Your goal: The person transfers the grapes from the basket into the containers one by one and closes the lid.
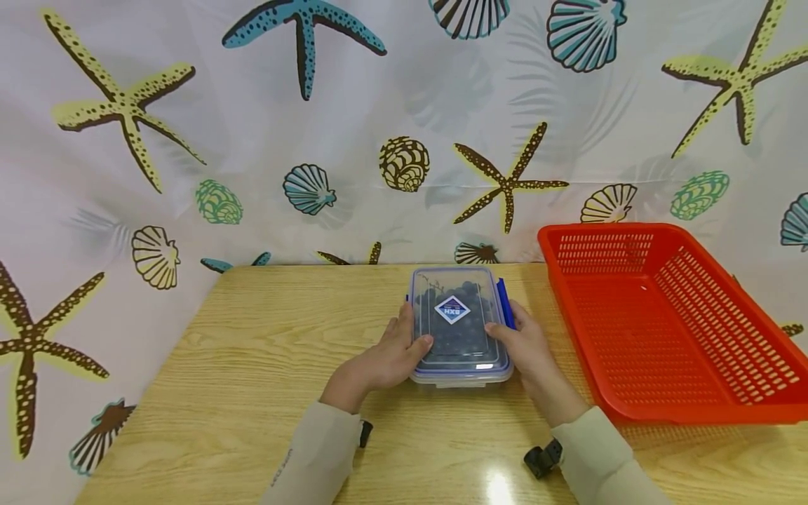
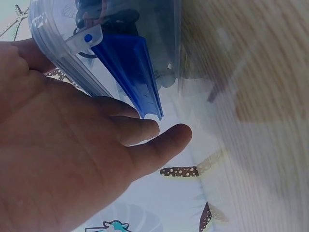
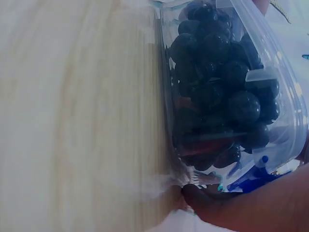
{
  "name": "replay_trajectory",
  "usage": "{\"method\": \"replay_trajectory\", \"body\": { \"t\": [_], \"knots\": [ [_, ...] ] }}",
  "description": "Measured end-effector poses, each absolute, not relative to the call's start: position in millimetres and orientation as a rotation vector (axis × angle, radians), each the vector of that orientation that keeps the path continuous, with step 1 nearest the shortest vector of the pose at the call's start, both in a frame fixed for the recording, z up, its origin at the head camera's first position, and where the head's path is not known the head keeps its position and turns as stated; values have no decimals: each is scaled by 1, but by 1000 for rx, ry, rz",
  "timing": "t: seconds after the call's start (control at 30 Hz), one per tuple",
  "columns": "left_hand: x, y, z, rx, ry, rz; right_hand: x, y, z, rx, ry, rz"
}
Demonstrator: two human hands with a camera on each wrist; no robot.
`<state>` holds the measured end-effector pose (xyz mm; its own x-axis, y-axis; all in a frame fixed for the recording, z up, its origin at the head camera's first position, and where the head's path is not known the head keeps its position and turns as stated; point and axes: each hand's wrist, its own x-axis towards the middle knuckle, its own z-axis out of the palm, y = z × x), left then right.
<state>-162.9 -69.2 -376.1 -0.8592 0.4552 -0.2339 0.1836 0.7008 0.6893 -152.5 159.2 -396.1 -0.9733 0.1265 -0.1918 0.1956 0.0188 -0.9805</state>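
A clear lidded food container [image 1: 463,375] with dark grapes [image 3: 212,94] inside stands on the wooden table. Its lid bears a blue-and-white diamond sticker [image 1: 452,309]. My left hand [image 1: 388,358] holds the near left side, thumb over the lid's edge; its other fingers stretch along the side, by a blue latch [image 2: 128,72] that sticks outward. On the opposite side my right hand [image 1: 527,344] grips the container, thumb on the lid. Another blue latch [image 1: 506,304] angles out there, beside its fingers, which are partly hidden in the head view.
A red perforated plastic basket [image 1: 571,337] stands to the right on the table [image 1: 252,393]. Behind the table hangs a white cloth [image 1: 353,231] printed with starfish and shells. Small black devices, such as one [image 1: 543,459] by the right wrist, sit at the cuffs.
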Motion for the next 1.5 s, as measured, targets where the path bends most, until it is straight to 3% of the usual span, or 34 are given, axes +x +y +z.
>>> {"method": "replay_trajectory", "body": {
  "t": [1.23,1.5],
  "knots": [
    [-164,-69,-377,532,2419,1111,-166,160,-404,141,2110,-2180],
    [-165,-70,-380,533,2391,1141,-171,163,-404,222,2117,-2105]
  ]
}}
